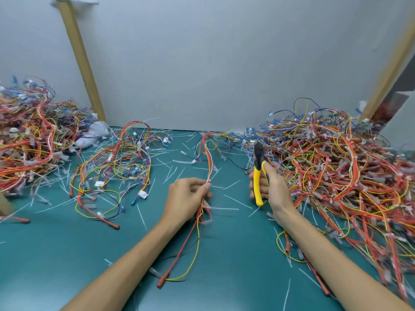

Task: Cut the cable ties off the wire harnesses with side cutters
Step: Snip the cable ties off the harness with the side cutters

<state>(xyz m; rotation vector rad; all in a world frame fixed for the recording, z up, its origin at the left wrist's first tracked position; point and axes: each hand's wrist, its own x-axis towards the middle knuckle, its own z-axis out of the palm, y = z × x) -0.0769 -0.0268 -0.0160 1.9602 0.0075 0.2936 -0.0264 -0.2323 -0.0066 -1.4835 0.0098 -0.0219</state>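
yellow-handled side cutters (257, 175) are gripped upright by the right hand (276, 189) above the green mat (67, 254), while the left hand (186, 198) pinches a wire harness (208, 161) lying on that mat.

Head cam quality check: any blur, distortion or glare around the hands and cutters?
Head view: left hand, wire harness, right hand and side cutters fairly sharp; right wire pile smeared toward the edge; cardboard posts lean outward, wide-angle distortion; even light, faint shadows; pale sheen on mat bottom-left.
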